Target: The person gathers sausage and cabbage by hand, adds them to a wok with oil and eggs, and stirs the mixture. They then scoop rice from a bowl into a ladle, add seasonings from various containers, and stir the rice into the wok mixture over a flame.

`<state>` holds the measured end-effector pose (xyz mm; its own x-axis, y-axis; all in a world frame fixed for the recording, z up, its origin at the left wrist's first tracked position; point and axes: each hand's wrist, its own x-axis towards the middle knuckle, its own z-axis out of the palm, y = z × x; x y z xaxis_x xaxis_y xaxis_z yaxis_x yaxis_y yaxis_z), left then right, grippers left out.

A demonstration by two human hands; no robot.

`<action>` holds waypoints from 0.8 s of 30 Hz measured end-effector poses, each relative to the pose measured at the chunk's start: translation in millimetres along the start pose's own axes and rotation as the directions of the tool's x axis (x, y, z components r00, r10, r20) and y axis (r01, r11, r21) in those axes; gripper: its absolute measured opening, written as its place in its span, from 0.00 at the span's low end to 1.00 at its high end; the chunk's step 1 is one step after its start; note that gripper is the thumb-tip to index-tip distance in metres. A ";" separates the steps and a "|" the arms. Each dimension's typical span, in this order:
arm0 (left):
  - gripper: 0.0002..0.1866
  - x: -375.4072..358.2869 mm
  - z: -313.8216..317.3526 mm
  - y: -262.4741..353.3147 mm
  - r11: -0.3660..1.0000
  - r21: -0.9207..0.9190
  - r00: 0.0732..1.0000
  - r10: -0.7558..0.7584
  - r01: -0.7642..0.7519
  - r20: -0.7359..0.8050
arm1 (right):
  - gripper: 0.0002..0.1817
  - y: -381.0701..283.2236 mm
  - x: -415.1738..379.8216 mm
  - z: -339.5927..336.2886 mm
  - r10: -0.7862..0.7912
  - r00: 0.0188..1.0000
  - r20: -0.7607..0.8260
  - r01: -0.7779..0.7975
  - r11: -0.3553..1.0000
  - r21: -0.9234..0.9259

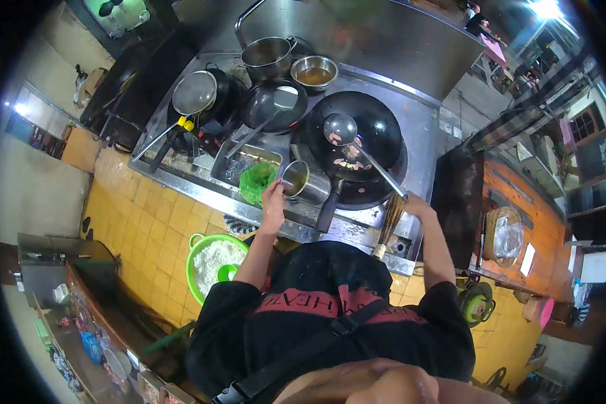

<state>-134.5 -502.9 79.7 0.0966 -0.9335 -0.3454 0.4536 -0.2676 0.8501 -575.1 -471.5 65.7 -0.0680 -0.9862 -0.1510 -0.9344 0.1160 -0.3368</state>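
Note:
My right hand [416,206] is closed around the end of a long-handled ladle [378,166]. Its round bowl is over the big black wok [377,118], where several pinkish pieces of food [349,161] lie at the near side. At the left edge of a tilted steel pot [311,188], my left hand [273,203] has its fingers closed on the rim. Light-coloured liquid seems to be inside the pot, but its depth is hidden. A green plastic bag [257,183] sits just left of that hand, in a steel tray [230,165].
Behind are a deep pot [267,57], a bowl of brown liquid [314,73], a smaller wok [289,114] and a strainer [194,93]. A bamboo brush [389,225] leans near my right hand. A green basin of white rice [212,262] stands low on my left.

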 end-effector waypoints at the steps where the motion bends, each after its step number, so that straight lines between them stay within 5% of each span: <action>1: 0.14 -6.2 4.1 4.5 0.998 -0.047 1.000 -0.031 0.031 0.006 | 0.25 -4.0 -6.0 -19.3 0.000 0.886 0.464 -0.207 0.895 0.394; 4: 0.14 -9.9 -2.3 11.8 0.988 -0.130 0.995 -0.074 0.082 0.063 | 0.22 -18.9 -26.1 -35.9 -0.013 0.897 0.441 -0.303 0.709 0.636; 6: 0.13 7.4 -21.1 -5.9 0.993 0.041 0.985 0.100 -0.107 0.143 | 0.22 -42.3 -58.2 -88.4 -0.110 0.917 0.382 -0.180 0.742 0.645; 8: 0.13 -1.3 -16.8 14.8 1.000 -0.002 0.998 -0.016 0.017 0.059 | 0.21 -46.4 -85.5 -118.1 -0.061 0.909 0.413 -0.140 0.888 0.438; 9: 0.12 3.9 -26.3 14.2 0.979 0.190 0.994 0.055 -0.071 0.090 | 0.21 -38.7 -95.9 -116.0 -0.057 0.912 0.407 -0.141 0.886 0.442; 12: 0.12 17.8 -13.7 22.5 0.987 0.142 0.997 0.081 -0.081 0.007 | 0.21 -21.4 -119.1 -96.7 -0.040 0.971 0.235 -0.039 0.946 0.322; 14: 0.12 26.8 -6.2 27.9 0.989 0.125 0.997 0.078 -0.074 -0.026 | 0.23 -31.4 -120.3 -59.1 -0.040 0.993 -0.115 0.027 0.993 -0.114; 17: 0.14 44.3 18.7 44.6 0.653 0.611 0.861 0.500 -0.446 0.094 | 0.27 -66.6 -104.5 -32.8 0.222 0.962 -0.157 -0.234 0.970 -0.063; 18: 0.14 54.2 26.9 47.6 0.655 0.608 0.862 0.496 -0.448 0.101 | 0.26 -70.6 -94.0 -22.3 0.247 0.951 -0.185 -0.254 0.967 -0.016; 20: 0.10 74.1 42.7 53.7 0.403 0.762 0.803 0.542 -0.508 0.249 | 0.26 -84.3 -82.2 -13.6 0.257 0.919 -0.299 -0.261 0.965 0.025; 24: 0.11 90.6 95.2 75.5 0.172 0.783 0.707 0.573 -0.598 0.414 | 0.25 -92.3 -82.7 -15.9 0.284 0.918 -0.279 -0.300 0.954 -0.018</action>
<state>-175.9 -630.4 150.4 -0.0386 -0.9123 0.4076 -0.6737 0.3250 0.6637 -488.8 -402.5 124.1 -0.4249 -0.9049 0.0250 -0.8770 0.4046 -0.2592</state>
